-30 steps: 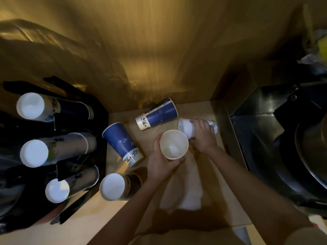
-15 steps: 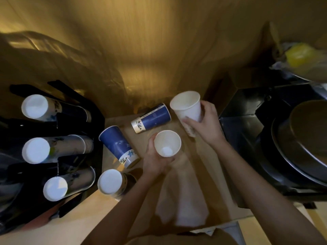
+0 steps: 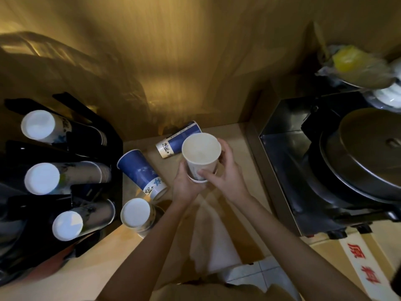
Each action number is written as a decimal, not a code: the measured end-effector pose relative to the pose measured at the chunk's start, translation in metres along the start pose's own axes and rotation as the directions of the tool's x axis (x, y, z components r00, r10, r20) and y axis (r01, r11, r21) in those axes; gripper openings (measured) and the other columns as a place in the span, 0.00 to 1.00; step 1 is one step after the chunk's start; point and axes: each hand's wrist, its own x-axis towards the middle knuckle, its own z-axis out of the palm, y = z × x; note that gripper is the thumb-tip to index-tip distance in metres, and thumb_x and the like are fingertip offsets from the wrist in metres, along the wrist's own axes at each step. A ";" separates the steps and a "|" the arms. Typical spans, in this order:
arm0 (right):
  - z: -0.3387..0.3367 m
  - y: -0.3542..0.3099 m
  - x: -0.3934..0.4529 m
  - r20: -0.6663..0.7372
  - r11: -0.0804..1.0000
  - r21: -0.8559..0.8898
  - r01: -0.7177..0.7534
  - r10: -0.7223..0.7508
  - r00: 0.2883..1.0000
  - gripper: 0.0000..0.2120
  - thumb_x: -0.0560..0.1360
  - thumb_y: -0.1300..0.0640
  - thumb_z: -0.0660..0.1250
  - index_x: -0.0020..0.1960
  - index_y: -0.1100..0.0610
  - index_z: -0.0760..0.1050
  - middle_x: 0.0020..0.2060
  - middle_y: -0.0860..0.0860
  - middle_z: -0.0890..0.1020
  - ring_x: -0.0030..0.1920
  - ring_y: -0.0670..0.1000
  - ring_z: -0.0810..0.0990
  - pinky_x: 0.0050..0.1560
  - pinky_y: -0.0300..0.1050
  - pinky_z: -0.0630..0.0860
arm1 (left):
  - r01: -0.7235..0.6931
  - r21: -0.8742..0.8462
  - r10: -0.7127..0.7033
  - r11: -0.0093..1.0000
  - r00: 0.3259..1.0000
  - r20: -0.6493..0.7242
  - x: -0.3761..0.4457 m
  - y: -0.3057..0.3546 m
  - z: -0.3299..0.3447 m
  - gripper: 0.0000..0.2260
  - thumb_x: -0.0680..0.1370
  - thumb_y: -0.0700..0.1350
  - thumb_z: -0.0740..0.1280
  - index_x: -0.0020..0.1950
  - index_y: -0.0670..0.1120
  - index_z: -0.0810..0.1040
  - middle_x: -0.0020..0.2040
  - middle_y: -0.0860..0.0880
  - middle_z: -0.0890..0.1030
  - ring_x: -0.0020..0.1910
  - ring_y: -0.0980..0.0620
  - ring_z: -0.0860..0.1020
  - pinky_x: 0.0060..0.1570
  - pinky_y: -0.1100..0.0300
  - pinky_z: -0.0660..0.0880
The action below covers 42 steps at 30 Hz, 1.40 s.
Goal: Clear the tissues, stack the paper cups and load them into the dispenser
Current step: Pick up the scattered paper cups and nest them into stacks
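Both hands meet over the counter around two white paper cups (image 3: 200,156), the upper one pushed partway into the lower one. My left hand (image 3: 186,184) grips the lower cup from the left. My right hand (image 3: 225,174) wraps the upper cup from the right. One blue cup (image 3: 142,173) lies on its side left of my hands and another blue cup (image 3: 180,139) lies behind them. An upside-down white cup (image 3: 135,213) stands near the black dispenser (image 3: 91,135), whose slots hold cup stacks (image 3: 63,178). A white tissue (image 3: 214,242) lies on the counter under my forearms.
A wooden wall rises behind the counter (image 3: 76,268). A dark metal appliance (image 3: 303,170) with a round lid (image 3: 373,153) stands at the right. Behind it sits a bowl with something yellow (image 3: 349,59). A red-lettered label (image 3: 364,266) is at the lower right.
My right hand lifted a white cup off the counter, carried it left and set it into the cup held by my left hand. My left hand rose slightly.
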 end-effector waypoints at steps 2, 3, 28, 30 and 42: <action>0.003 0.006 -0.001 0.001 0.993 -0.120 -0.012 0.013 1.000 0.38 0.63 0.52 0.77 0.67 0.52 0.61 0.61 0.47 0.74 0.62 0.47 0.73 0.59 0.40 0.73 | 0.000 -0.018 0.000 1.000 1.000 -0.006 0.001 -0.001 0.001 0.42 0.61 0.48 0.79 0.69 0.52 0.61 0.66 0.49 0.73 0.64 0.50 0.72 0.58 0.58 0.69; 0.004 0.009 -0.001 0.001 0.983 -0.181 -0.028 0.029 1.000 0.38 0.62 0.52 0.77 0.67 0.54 0.62 0.62 0.50 0.73 0.62 0.50 0.72 0.60 0.42 0.72 | -0.001 -0.016 0.001 1.000 1.000 -0.003 0.002 -0.002 0.001 0.42 0.60 0.49 0.79 0.69 0.52 0.62 0.66 0.50 0.74 0.64 0.51 0.72 0.59 0.58 0.69; -0.084 0.040 -0.029 -0.268 0.932 -0.096 -0.348 0.313 0.911 0.16 0.75 0.61 0.62 0.62 0.60 0.70 0.56 0.56 0.80 0.55 0.52 0.78 0.54 0.41 0.72 | -0.188 0.094 0.151 0.978 0.939 0.307 -0.011 0.047 0.072 0.39 0.60 0.47 0.79 0.65 0.49 0.62 0.63 0.49 0.73 0.56 0.54 0.71 0.50 0.63 0.69; -0.088 0.042 -0.032 -0.261 0.927 -0.144 -0.347 0.302 0.917 0.16 0.75 0.62 0.61 0.63 0.60 0.69 0.58 0.57 0.80 0.57 0.55 0.78 0.55 0.43 0.72 | -0.179 0.104 0.141 0.978 0.943 0.300 -0.013 0.048 0.078 0.39 0.60 0.48 0.79 0.65 0.49 0.62 0.63 0.49 0.74 0.55 0.54 0.72 0.49 0.63 0.69; -0.099 0.039 -0.019 -0.209 0.887 -0.258 -0.384 0.337 0.918 0.14 0.75 0.60 0.62 0.59 0.61 0.69 0.55 0.60 0.80 0.56 0.60 0.78 0.58 0.57 0.74 | -0.155 0.213 0.087 0.965 0.950 0.299 -0.017 0.056 0.083 0.39 0.62 0.50 0.77 0.67 0.50 0.60 0.63 0.49 0.73 0.59 0.48 0.73 0.46 0.60 0.70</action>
